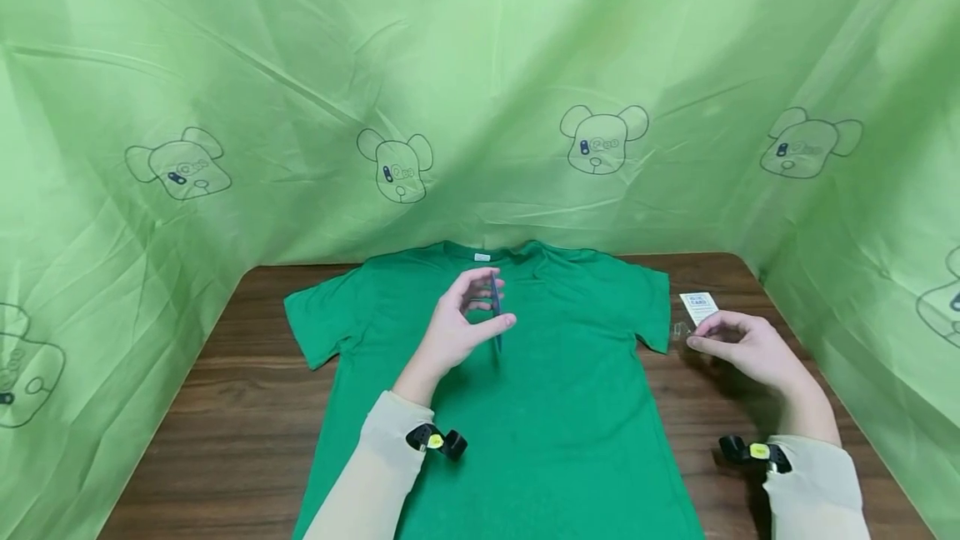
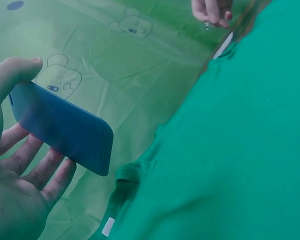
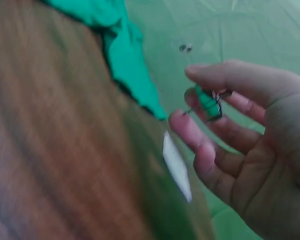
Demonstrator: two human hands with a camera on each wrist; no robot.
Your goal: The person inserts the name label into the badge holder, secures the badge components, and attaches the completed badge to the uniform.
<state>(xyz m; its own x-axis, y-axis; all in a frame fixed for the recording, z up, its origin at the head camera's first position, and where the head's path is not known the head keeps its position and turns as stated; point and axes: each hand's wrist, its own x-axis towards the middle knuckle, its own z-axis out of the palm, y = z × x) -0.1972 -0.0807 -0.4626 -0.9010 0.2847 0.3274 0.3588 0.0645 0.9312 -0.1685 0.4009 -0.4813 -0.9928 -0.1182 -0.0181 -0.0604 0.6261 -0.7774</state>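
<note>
Left hand (image 1: 457,325) pinches blue card (image 2: 65,129) by its edges: thin, stiff, light. Right hand (image 1: 742,347) fingers curl round small clip (image 3: 210,102), likely slippery

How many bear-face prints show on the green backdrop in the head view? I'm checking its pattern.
6: four in a row behind the green T-shirt, one cut off at each side edge; folds may hide more.
</note>
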